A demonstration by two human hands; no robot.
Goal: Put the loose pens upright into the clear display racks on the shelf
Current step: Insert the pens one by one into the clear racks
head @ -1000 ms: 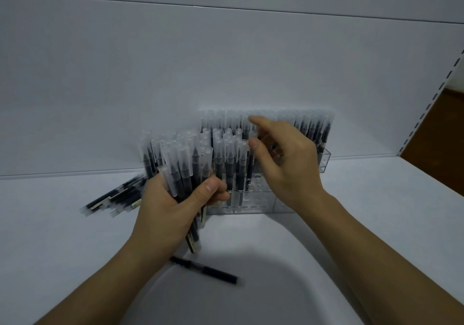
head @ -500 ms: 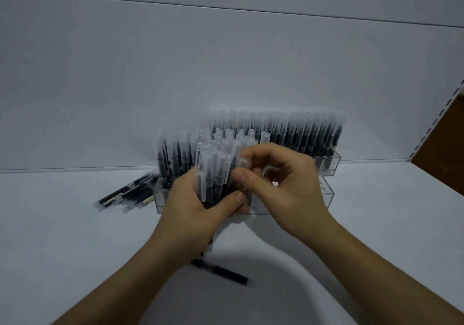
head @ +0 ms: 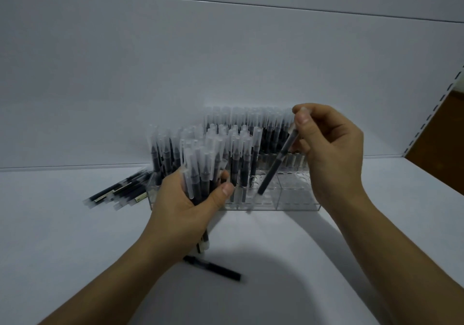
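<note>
Pens, black with frosted caps: bundle (head: pixel 200 184) gripped by left hand (head: pixel 183 214), one (head: pixel 276 164) pinched by right hand (head: pixel 334 148).

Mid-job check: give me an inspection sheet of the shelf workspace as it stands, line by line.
Surface: white shelf, bare in front.
Job's things: clear acrylic display racks, left and rear rows filled with upright clear-capped black pens; front right holes empty.
Clutter: pile of loose pens lying left of the racks; single black pen lying near the front.
Grips: left hand holds a bundle of pens; right hand pinches one tilted black pen, tip at an empty hole.
Cables: nothing seen.
Surroundings: white back panel; slotted upright at right.
</note>
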